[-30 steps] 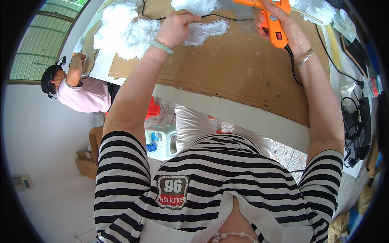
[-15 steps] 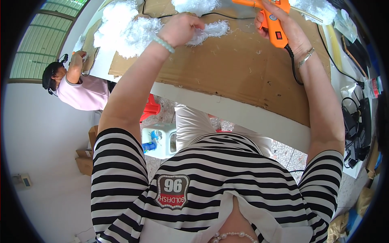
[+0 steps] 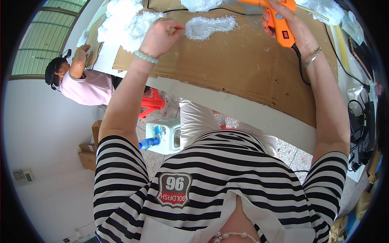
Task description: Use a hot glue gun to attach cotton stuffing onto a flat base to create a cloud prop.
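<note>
My right hand (image 3: 293,28) is wrapped round the handle of an orange hot glue gun (image 3: 282,29) with a black cord, at the far right of the cardboard. My left hand (image 3: 160,38) is closed, thumb and fingertips together. Whether anything thin is pinched in them is too small to make out. Just right of those fingertips, a white fuzzy fabric piece (image 3: 198,30), wide at one end and narrow at the other, lies flat on the brown cardboard sheet (image 3: 243,67). A heap of white fluffy pieces (image 3: 125,28) sits beyond and left of my left hand.
More white fluff lies at the far edge (image 3: 200,4) and far right (image 3: 320,14). Black cables and adapters (image 3: 358,133) crowd the right side. Below the table stand a red stool (image 3: 154,103) and a pale stool (image 3: 156,129) with a blue bottle. Another person (image 3: 87,87) works at left.
My left hand has moved left and nearer, off the fuzzy piece, which now shows whole on the cardboard. The glue gun stays in my right hand; the whole view has shifted slightly.
</note>
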Motion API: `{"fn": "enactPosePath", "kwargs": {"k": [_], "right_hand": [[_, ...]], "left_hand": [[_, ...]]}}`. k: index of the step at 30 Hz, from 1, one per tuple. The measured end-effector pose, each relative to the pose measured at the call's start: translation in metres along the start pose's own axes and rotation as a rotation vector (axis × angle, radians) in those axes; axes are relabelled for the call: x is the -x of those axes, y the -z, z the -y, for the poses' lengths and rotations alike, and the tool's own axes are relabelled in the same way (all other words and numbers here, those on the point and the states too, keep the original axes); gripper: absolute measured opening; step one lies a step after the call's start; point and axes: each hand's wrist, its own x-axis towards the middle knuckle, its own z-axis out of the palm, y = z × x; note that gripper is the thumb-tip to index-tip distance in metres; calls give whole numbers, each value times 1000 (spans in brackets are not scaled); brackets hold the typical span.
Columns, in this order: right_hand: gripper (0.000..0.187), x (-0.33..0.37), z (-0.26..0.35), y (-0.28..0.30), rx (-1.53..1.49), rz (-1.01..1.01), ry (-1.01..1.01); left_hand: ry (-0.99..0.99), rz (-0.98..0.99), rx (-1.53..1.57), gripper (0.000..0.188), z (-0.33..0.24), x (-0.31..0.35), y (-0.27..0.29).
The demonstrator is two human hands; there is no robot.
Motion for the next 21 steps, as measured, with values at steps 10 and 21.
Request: {"fn": "enactPosePath", "kwargs": {"k": [10, 21], "right_hand": [[35, 10, 10, -24, 320, -542, -182], [34, 9, 9, -19, 303, -547, -176]], "left_hand": [[199, -120, 267, 14, -3, -20, -15], [226, -104, 315, 22, -2, -19, -19]]}}
